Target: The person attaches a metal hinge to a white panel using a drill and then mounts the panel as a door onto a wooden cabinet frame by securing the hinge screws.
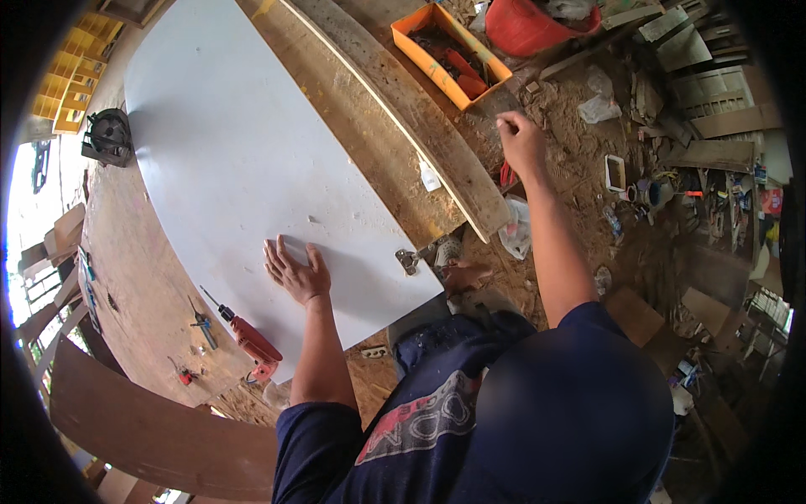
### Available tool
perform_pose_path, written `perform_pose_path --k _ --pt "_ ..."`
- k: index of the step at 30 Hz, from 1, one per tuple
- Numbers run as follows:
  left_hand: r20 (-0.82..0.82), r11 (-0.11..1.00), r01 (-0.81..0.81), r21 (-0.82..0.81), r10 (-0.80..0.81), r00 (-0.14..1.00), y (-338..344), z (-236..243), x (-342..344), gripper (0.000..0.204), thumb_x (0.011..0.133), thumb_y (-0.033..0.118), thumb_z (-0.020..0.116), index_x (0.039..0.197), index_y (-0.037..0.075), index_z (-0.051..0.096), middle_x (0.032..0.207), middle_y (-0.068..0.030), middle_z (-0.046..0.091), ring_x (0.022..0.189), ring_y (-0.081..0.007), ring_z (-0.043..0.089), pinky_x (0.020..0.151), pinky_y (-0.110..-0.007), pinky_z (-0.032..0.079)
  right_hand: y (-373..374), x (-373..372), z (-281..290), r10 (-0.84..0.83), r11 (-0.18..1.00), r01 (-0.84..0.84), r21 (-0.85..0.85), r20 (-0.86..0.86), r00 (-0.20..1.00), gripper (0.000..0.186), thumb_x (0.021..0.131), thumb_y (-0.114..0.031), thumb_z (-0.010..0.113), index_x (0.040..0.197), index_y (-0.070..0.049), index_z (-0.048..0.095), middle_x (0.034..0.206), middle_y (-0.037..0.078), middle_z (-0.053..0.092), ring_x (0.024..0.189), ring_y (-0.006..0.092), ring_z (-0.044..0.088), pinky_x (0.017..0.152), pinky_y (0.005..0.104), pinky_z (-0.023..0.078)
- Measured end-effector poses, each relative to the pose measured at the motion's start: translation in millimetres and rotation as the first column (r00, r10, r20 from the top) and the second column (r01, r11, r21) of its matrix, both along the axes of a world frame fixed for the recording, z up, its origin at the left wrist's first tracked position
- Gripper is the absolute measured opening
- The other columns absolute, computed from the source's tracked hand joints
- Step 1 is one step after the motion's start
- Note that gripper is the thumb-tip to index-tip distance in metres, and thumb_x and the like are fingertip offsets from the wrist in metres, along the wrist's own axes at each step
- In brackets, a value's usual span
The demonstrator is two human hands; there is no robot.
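My left hand (295,270) lies with fingers spread on a large white panel (243,134), near small bits of debris. Out to the right, my right hand (522,144) is raised with thumb and fingers pinched together; anything between them is too small to make out. It is just in front of an orange box (452,94) holding dark hardware and a red piece. A metal cabinet hinge (409,262) sits at the panel's near right corner. Left of my left forearm, a red power drill (253,343) with a long bit rests by the panel's edge.
A wooden board (395,105) runs along the panel's right side, with a small white bottle (429,176) beside it. Pliers-like tool (203,324) and a circular-saw-like tool (107,137) are on the left. A red tub (537,29) stands far right; scraps and plastic bags litter the floor.
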State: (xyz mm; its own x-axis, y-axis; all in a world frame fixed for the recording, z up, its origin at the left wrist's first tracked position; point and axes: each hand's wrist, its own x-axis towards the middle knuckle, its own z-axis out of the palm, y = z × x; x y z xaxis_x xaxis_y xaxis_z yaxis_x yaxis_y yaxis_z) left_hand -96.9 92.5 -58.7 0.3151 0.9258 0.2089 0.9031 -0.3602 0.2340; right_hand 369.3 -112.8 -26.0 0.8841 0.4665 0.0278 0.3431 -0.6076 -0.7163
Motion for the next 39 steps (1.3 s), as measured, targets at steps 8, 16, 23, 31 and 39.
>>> perform_pose_path --k 8,16,23,31,39 --pt "0.010 1.000 0.023 0.000 -0.023 1.000 3.1 0.9 1.5 0.070 0.096 0.037 0.069 0.158 0.011 0.050 0.168 -0.0207 0.044 0.159 -0.0384 0.036 0.132 -0.055 0.021 39.6 -14.6 -25.7 0.312 0.949 -0.291 -0.122 0.243 0.918 0.024 0.099 -0.018 0.074 0.121 -0.010 0.080 0.110 0.014 0.077 0.102 0.0355 0.074 0.087 0.0478 0.061" --pt "0.035 1.000 0.000 -0.016 0.001 0.999 3.6 0.4 -1.1 0.073 0.092 0.037 0.069 0.158 0.012 0.050 0.170 -0.0180 0.042 0.161 -0.0354 0.034 0.134 -0.055 0.018 60.2 -15.8 -28.8 0.333 0.936 -0.287 -0.204 0.246 0.910 0.021 0.097 -0.017 0.075 0.115 -0.010 0.081 0.106 0.013 0.077 0.101 0.0355 0.073 0.088 0.0482 0.060" --pt "0.053 1.000 -0.005 -0.019 0.006 0.999 4.4 -1.2 -6.3 0.074 0.092 0.037 0.069 0.158 0.012 0.050 0.170 -0.0192 0.042 0.161 -0.0366 0.033 0.134 -0.055 0.018 64.8 -24.0 -20.2 0.258 0.963 -0.231 -0.142 0.226 0.939 0.012 0.097 -0.017 0.075 0.100 -0.005 0.074 0.101 0.015 0.078 0.095 0.0377 0.074 0.080 0.0497 0.059" --pt "0.046 1.000 0.007 -0.012 -0.007 0.999 3.8 2.0 -0.1 0.072 0.095 0.041 0.068 0.158 0.012 0.049 0.169 -0.0194 0.043 0.160 -0.0371 0.034 0.133 -0.056 0.020 27.1 -41.6 -22.9 0.059 0.957 0.006 0.292 -0.213 0.975 0.011 0.097 -0.010 0.076 0.103 -0.001 0.074 0.092 0.005 0.078 0.085 0.0156 0.073 0.079 0.0326 0.058" --pt "0.032 1.000 -0.005 -0.012 0.005 0.999 3.7 -1.1 -2.0 0.072 0.094 0.040 0.068 0.157 0.012 0.051 0.170 -0.0182 0.042 0.161 -0.0355 0.034 0.133 -0.056 0.020 16.3 -66.4 24.6 0.196 0.855 0.054 0.515 -0.419 0.887 0.024 0.103 -0.004 0.072 0.126 0.001 0.076 0.103 0.007 0.079 0.088 0.0114 0.073 0.082 0.0279 0.060"
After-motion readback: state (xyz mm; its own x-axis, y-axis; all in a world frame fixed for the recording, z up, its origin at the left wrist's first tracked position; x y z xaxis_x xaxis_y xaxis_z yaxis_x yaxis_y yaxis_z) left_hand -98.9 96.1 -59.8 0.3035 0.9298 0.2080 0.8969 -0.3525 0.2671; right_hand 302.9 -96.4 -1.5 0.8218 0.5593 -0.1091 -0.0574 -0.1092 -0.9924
